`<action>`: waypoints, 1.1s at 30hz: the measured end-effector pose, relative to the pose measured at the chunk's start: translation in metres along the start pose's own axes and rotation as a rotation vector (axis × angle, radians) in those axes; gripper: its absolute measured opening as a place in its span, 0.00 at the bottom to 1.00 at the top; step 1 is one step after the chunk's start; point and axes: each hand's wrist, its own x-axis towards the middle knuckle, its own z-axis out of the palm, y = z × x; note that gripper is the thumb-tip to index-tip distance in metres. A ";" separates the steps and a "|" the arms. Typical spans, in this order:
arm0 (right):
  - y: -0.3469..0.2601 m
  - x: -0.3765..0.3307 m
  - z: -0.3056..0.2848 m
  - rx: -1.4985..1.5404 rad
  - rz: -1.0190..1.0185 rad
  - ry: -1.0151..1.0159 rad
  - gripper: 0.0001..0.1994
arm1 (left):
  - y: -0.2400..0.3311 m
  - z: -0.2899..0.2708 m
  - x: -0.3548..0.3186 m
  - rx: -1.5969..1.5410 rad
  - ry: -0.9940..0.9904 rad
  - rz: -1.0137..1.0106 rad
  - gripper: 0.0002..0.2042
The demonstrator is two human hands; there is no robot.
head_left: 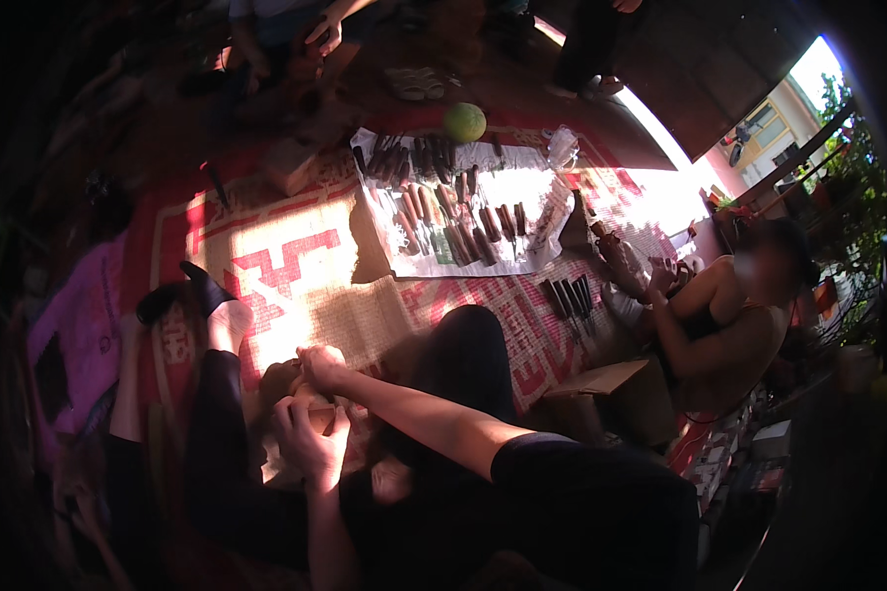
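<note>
Low in front of me, my left hand (310, 438) has its thumb and fingers bent round a small brown block-like piece (321, 419), whose kind I cannot make out. Just beyond it, my right hand (321, 366) is closed in a fist at the piece's far side. Whatever lies inside that fist is hidden. Both hands are close together over the sunlit edge of a red and cream woven mat (306, 266), near my bent dark-clothed knee (468, 345).
Beyond the mat's middle lies a white sheet (404, 261) with several rows of knives (434, 202). A green ball-like thing (464, 122) rests behind it. More dark knives (570, 297) lie near a cardboard box (601, 379). People sit at the right (729, 315), left and far side.
</note>
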 end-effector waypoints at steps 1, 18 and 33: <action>0.006 0.006 0.004 -0.005 0.031 0.001 0.10 | 0.002 0.002 0.000 0.007 0.005 0.007 0.22; 0.009 -0.006 0.023 -0.061 -0.198 -0.011 0.12 | -0.016 -0.008 -0.003 -0.088 0.123 -0.063 0.19; 0.016 0.003 0.016 -0.100 -0.180 -0.112 0.16 | -0.011 -0.005 0.003 -0.090 0.110 -0.046 0.20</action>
